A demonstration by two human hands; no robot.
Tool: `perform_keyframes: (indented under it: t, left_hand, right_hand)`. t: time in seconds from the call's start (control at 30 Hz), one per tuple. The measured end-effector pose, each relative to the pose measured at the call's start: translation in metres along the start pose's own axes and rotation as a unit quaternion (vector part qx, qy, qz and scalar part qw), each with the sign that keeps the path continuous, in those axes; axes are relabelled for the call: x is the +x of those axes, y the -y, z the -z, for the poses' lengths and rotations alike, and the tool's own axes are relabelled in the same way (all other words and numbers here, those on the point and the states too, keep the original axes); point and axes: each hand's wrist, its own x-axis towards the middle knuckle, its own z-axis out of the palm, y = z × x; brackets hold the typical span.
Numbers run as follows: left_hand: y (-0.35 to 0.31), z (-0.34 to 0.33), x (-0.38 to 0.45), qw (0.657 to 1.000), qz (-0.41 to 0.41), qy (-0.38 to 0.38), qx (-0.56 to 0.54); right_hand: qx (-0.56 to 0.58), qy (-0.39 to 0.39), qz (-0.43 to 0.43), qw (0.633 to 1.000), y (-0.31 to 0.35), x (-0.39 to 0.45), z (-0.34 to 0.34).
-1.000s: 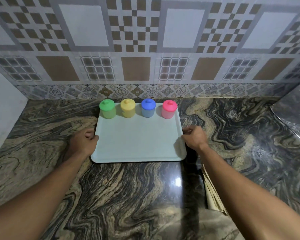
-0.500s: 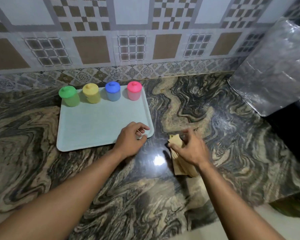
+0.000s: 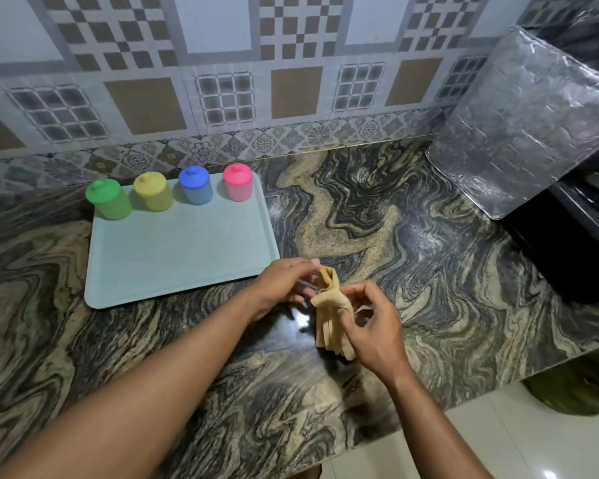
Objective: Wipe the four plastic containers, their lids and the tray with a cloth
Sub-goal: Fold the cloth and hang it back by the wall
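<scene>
The light is soft and fairly dim, an even indoor light with a cool cast. A bright glare spot sits on the polished marble counter [image 3: 377,216] just below the left hand [image 3: 284,285], so a lamp seems to stand overhead. Foil-like sheeting [image 3: 526,122] at the far right catches scattered pale reflections. The stove [image 3: 574,236] beneath it falls into deep shadow with little detail. Shadows under the forearms are faint and blurred. The wide lens bends the tiled wall [image 3: 222,63], curving its lines toward the edges. Focus is fair in the middle, while the near forearms look soft.
</scene>
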Motion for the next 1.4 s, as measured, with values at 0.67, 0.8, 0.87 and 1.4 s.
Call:
perform_keyframes:
  t: [0.67,0.8,0.87,1.4]
  left_hand:
    - [-0.064,-0.005,-0.135,0.953,-0.154,-0.25,0.075]
    - [-0.081,0.009,-0.153,0.941,-0.18,-0.276,0.075]
    - [-0.088,0.022,-0.163,0.936,-0.191,-0.282,0.087]
    - [-0.062,0.07,-0.229,0.913,-0.297,-0.271,0.071]
  right_hand:
    - [0.095,0.053,0.081,0.991,0.081,-0.015,0.011]
    - [0.044,0.091,0.09,0.991,0.096,0.002,0.005]
    - [0.095,0.099,0.089,0.987,0.1,0.017,0.005]
    - [0.394,0.224,-0.01,0.891,0.217,0.057,0.021]
